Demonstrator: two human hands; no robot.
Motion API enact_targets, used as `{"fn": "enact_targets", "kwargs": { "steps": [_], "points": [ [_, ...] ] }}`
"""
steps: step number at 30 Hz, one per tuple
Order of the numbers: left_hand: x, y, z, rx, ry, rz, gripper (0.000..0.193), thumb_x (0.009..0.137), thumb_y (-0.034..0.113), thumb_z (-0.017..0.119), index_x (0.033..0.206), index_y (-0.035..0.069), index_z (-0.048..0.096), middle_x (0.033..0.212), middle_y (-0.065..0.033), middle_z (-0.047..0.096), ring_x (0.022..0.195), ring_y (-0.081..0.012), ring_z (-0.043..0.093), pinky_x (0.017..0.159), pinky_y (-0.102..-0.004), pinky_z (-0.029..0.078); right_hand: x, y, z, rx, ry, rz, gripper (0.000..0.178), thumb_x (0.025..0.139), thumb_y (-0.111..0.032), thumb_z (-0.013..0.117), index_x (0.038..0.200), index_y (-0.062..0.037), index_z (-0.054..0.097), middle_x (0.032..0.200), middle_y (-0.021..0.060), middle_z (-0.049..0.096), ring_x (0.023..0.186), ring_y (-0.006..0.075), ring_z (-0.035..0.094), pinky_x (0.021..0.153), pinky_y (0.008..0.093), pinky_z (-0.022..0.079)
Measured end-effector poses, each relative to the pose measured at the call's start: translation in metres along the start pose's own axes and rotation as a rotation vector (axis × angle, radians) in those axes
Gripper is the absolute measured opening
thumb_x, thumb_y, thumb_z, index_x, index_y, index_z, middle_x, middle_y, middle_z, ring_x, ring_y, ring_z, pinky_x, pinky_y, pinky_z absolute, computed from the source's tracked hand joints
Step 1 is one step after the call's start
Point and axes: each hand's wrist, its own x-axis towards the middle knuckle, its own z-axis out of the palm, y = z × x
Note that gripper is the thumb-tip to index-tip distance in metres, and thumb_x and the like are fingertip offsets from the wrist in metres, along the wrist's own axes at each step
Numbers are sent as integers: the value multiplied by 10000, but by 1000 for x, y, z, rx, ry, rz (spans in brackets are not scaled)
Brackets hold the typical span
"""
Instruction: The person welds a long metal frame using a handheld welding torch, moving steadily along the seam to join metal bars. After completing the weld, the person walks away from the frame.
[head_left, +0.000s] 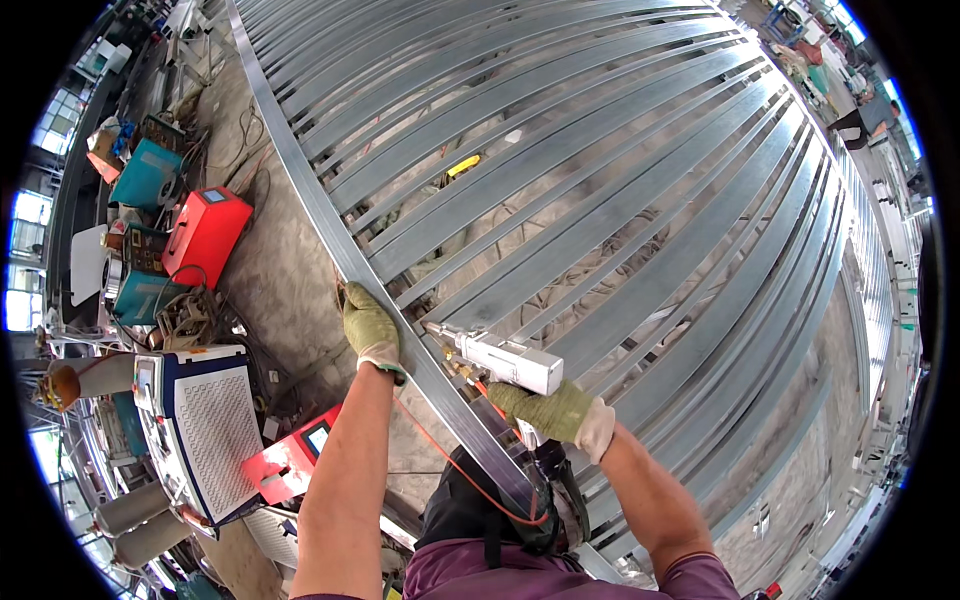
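A silver handheld welding gun [515, 362] sits in my gloved right hand [555, 412], whose fingers wrap round its grip. Its nozzle points left and slightly away, close to the joint between a slat and the edge rail [430, 375] of a large metal frame. Brass fittings and an orange hose [470, 448] hang by the gun. My gloved left hand [372, 328] is closed over the rail's outer edge, a little left of the nozzle; its fingertips are partly hidden. Long grey metal slats [520, 205] run across the frame from that rail.
On the left stand a white-and-blue machine [205, 430], a red box [205, 235], another red unit with a screen [290, 460], and teal machines [148, 175]. Cables lie on the concrete floor [265, 215]. A yellow object [463, 166] shows between slats.
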Motion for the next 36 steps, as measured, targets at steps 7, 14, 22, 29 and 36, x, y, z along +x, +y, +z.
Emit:
{"fn": "enact_targets", "kwargs": {
  "steps": [7,14,22,29,36],
  "points": [
    [-3,-2,3,40,20,16,726,1141,598,465,1242,-75,717,1032,-112,762,891,-204,622,866,-372,539,1,0,-7,33,-115,93,526,1069,-394,723,1483,-83,626,1064,73,748,898,127,631,811,323,558],
    [-6,1,3,109,27,21,724,1139,599,467,1207,-75,724,1005,-117,761,875,-209,616,843,-374,530,-1,-15,-11,81,-149,153,539,1065,-359,734,1496,-58,614,1253,110,750,1108,151,658,985,313,542],
    [-14,11,11,-3,-3,-16,690,1144,588,467,1123,-44,743,908,-80,757,764,-198,635,730,-390,537,-5,6,-10,47,-131,155,545,1035,-409,776,1466,-102,644,1149,67,754,1007,124,637,915,305,541],
    [-23,30,17,5,25,-16,691,1149,581,454,1128,-49,737,898,-83,755,760,-197,632,718,-397,537,-9,-12,-17,22,-158,209,577,1027,-469,772,1458,-106,647,1058,36,743,927,114,605,845,311,541],
    [-38,62,17,-75,-62,-129,606,1163,534,444,1274,-6,695,1014,-108,771,818,-221,716,729,-381,578,-10,-10,-18,-21,-140,176,581,1034,-477,758,1467,-108,638,1058,50,750,921,114,614,829,317,543]
  ]
}}
